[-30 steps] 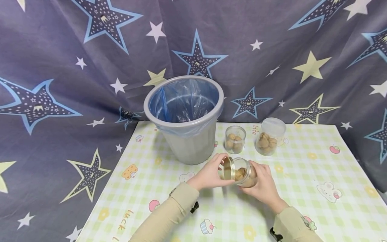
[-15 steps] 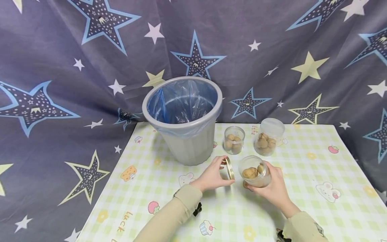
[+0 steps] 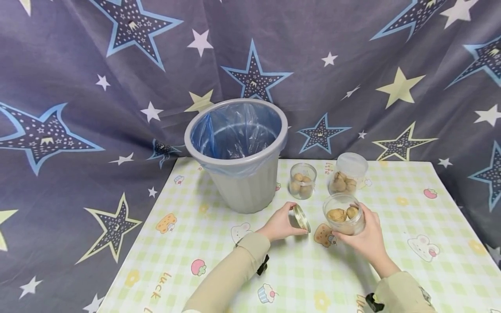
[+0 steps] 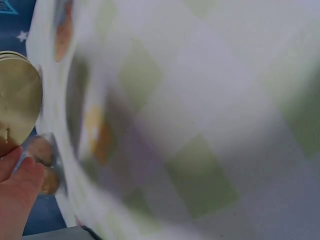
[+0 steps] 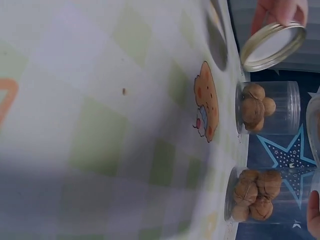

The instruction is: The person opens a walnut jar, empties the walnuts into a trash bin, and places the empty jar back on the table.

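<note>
My left hand (image 3: 279,224) pinches a gold screw lid (image 3: 302,218) by its rim, thumb below and fingers above, tilted on edge over the table. In the left wrist view the lid's gold face (image 4: 20,100) shows beside the fingertips (image 4: 32,172). My right hand (image 3: 368,237) grips a clear jar (image 3: 344,227) round its side. The jar is uncovered and leans slightly towards me, with walnuts (image 3: 337,214) inside. Lid and jar are apart. Behind them stand a small clear jar of walnuts (image 3: 302,187) and a taller jar of walnuts (image 3: 347,174) with a whitish top.
A grey bin (image 3: 250,184) lined with a bluish plastic bag stands at the back, left of the jars. A checked cloth with cartoon prints covers the table (image 3: 219,243). A dark curtain with stars (image 3: 164,82) hangs behind.
The lid has come away from the jar's mouth. My right hand has carried the jar to the right and turned it more upright, while the left hand shifts slightly right with the lid.
</note>
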### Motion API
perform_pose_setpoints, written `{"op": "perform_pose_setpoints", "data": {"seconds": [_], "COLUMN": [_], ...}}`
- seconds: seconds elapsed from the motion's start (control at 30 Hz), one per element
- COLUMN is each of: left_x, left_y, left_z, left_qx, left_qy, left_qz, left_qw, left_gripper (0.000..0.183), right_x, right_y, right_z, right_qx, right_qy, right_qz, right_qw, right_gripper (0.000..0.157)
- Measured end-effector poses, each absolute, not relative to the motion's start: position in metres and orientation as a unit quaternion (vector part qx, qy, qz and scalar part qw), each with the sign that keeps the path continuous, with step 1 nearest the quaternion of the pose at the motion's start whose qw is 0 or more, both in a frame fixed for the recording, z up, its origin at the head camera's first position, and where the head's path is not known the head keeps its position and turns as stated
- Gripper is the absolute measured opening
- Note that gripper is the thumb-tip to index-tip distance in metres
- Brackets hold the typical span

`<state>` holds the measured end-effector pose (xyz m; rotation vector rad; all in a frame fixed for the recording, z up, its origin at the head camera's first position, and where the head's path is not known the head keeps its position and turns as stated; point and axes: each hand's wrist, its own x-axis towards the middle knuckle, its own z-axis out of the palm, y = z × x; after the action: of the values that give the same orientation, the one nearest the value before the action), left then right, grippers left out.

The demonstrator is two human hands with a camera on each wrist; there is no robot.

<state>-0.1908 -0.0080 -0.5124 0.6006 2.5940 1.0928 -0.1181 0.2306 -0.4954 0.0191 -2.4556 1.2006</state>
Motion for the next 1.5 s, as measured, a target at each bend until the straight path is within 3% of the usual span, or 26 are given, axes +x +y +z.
{"op": "perform_pose_setpoints", "data": {"seconds": [0.7,1.03,1.5], "left_x": [-0.197,-0.2,-0.2], "left_y": [-0.012,-0.014,-0.016], "left_z": [-0.541,-0.544,-0.548], "left_qx": [0.187,0.229,0.233], "left_qy": [0.904,0.927,0.945], "left_qz": [0.353,0.274,0.184], "left_qw": [0.154,0.111,0.137], "left_gripper": [0.092,0.075,0.07], "right_x": [-0.121,-0.121,-0.121], "right_y": [0.232,0.234,0.236], "right_z": [-0.488,-0.488,-0.488], "right_qx": [-0.01,-0.007,-0.015], "right_qy": [-0.869,-0.869,-0.868], "right_qz": [0.445,0.445,0.446], "right_qw": [0.214,0.215,0.216], "right_gripper": [0.093,0.093,0.091]}}
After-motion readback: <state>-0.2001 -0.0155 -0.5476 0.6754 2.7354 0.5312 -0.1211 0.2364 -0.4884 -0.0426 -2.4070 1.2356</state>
